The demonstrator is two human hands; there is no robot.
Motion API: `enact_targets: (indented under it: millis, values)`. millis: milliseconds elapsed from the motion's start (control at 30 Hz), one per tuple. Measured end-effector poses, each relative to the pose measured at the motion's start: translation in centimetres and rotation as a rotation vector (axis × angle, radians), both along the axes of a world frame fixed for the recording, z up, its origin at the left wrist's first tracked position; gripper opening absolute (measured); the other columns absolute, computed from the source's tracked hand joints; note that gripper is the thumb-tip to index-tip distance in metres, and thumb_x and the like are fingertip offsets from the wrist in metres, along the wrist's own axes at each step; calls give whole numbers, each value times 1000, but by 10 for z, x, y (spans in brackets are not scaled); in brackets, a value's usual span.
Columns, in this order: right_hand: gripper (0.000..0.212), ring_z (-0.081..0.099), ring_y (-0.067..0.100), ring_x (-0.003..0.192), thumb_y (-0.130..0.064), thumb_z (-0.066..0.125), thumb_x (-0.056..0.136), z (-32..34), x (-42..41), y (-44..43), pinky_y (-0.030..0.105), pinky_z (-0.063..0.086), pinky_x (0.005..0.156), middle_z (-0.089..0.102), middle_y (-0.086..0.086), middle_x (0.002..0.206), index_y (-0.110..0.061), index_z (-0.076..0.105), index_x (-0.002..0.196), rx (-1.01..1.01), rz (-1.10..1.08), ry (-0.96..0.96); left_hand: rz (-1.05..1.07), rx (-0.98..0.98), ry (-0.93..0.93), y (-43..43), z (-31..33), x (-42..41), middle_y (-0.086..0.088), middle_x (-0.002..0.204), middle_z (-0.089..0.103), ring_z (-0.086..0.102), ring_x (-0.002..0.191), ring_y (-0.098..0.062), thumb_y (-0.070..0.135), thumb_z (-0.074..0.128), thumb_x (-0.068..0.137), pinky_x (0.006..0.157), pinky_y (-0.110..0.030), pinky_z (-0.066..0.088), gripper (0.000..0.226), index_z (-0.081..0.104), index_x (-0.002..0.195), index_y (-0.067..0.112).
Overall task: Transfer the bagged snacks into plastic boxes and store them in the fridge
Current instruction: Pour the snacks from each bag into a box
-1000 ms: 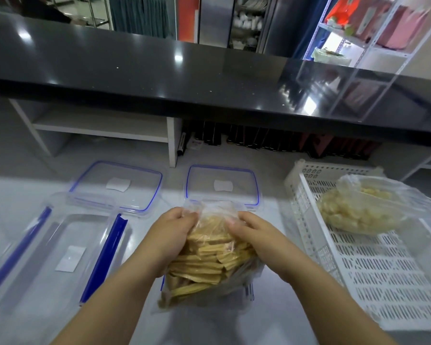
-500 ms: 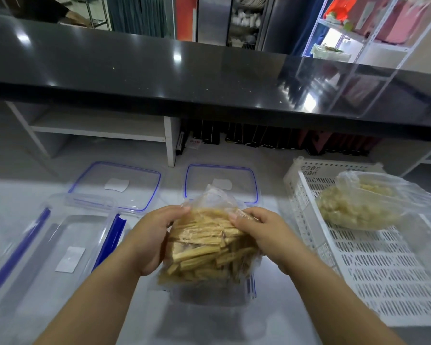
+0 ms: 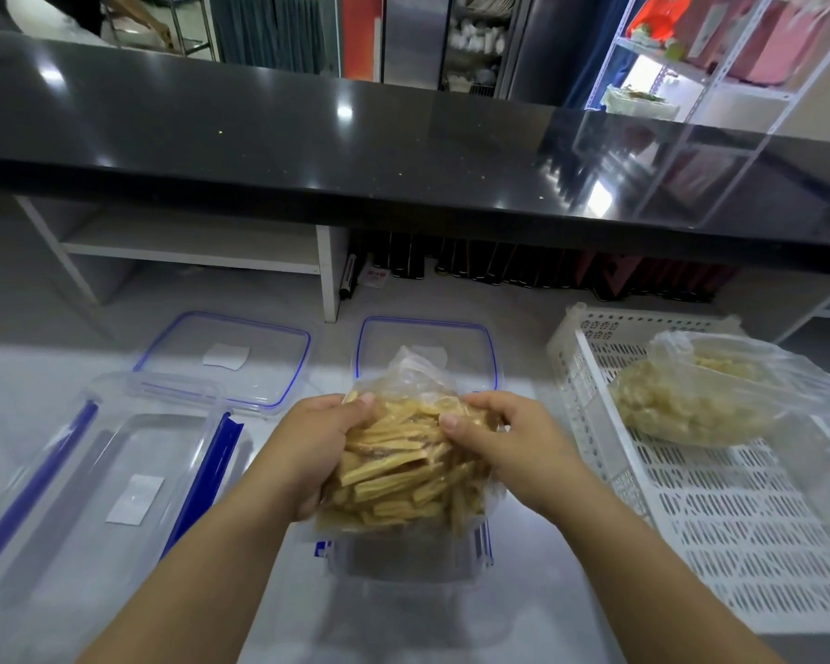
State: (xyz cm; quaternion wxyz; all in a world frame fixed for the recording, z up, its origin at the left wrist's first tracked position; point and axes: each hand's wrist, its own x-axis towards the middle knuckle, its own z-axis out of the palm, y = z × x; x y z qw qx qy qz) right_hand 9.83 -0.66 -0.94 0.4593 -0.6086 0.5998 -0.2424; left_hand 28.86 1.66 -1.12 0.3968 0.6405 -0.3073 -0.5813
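Observation:
A clear bag of yellow snack sticks (image 3: 403, 467) is held upright between both hands above a small clear plastic box (image 3: 403, 563) with blue clips. My left hand (image 3: 315, 448) grips the bag's left side. My right hand (image 3: 509, 443) grips its right side near the top. The bag's crumpled mouth (image 3: 413, 371) points up and away from me. The box's lid (image 3: 425, 345) with a blue seal lies just behind. A second bag of pale snacks (image 3: 691, 400) rests in the white basket.
A larger clear box (image 3: 101, 476) with blue clips sits at the left, its lid (image 3: 226, 359) behind it. The white perforated basket (image 3: 719, 510) fills the right side. A black counter (image 3: 355, 151) overhangs the far edge of the white worktop.
Both hands have lifted the bag of sticks off the small box and turned it more upright. The hands have shifted up toward the bag's top.

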Motion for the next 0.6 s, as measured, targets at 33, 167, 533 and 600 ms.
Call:
enact_targets:
  millis: [33, 167, 533, 600]
  values:
    - [29, 62, 7, 85, -43, 68, 81, 0, 0, 1, 20, 48, 69, 63, -15, 89, -26, 66, 105, 8, 34, 47, -5, 12, 38, 1, 0, 1, -20, 86, 73, 69, 78, -35, 21, 55, 93, 81, -47, 54, 25, 68, 94, -1]
    - [33, 64, 6, 83, -44, 67, 82, -5, 2, -1, 22, 50, 72, 67, -11, 90, -23, 69, 108, 2, 20, 86, -67, -8, -7, 5, -1, 2, -16, 79, 73, 70, 74, -33, 19, 55, 93, 74, -41, 55, 21, 67, 93, 2]
    - [19, 62, 5, 71, -41, 65, 85, -1, 6, -13, 11, 41, 53, 66, -9, 78, -25, 70, 95, -88, -12, 64, -52, -85, -193, -3, 7, 0, -8, 78, 73, 70, 71, -24, 27, 53, 94, 69, -34, 56, 23, 69, 86, 12]
    - [17, 57, -3, 58, -40, 64, 86, 0, 8, -16, 8, 36, 45, 62, -16, 63, -26, 65, 76, -69, 33, 95, -46, -102, -220, -6, 8, 1, -10, 80, 73, 69, 72, -25, 27, 53, 94, 70, -34, 55, 25, 69, 86, 10]
